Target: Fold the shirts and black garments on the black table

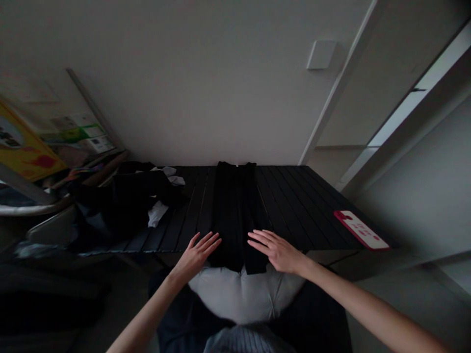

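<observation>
A pair of black trousers (235,206) lies lengthwise over the dark slatted table (290,206), its waist end by the wall and its leg ends hanging over the near edge. My left hand (200,252) is flat at the left side of the trousers, fingers stretched out. On the other side, my right hand (274,247) rests with fingers extended over the right leg, a thin ring on one finger. Neither hand grips the cloth. In this dim light the black fabric hardly stands out from the slats.
A heap of dark and white clothes (125,196) covers the table's left end. A white card with a red border (362,229) lies near the right edge. A grey cushion (243,294) is on my lap. Beyond the table stands a wall (221,88); a yellow box (29,147) is far left.
</observation>
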Available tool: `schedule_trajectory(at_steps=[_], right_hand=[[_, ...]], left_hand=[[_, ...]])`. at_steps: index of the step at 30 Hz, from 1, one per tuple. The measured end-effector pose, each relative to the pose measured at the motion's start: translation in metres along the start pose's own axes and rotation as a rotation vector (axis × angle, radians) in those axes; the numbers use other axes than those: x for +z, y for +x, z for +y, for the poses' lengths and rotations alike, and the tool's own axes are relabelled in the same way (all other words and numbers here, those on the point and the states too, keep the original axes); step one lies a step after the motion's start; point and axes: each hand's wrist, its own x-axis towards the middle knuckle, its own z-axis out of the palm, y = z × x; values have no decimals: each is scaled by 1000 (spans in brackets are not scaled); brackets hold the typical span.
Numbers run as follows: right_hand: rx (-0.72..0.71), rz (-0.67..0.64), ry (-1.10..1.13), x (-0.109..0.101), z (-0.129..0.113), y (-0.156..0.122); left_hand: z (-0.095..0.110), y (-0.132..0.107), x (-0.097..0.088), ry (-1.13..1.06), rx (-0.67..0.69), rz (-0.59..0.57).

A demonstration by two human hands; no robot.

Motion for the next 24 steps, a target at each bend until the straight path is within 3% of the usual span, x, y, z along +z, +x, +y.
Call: schedule_trajectory(at_steps=[3,8,11,14,16,20,24], right_hand=[[-68,-20,-114,12,16,-9],[-160,98,-220,30,23,-9],[-274,161,-159,32,25,-6],[-338,197,46,24,22,-3],[-275,185,256,14,17,0],[30,97,706,-17,6,10],[231,119,967,-38,12,26]], left_hand=[[-8,4,3,16,50,23],[-4,10,0,-78,104,89],[-1,11,-6,-245,138,76],[2,12,-19,-490,80,45],[5,14,-32,-668,-12,2],[14,24,-56,-1086,-205,-112],[13,43,-59,-1408,-278,-91]])
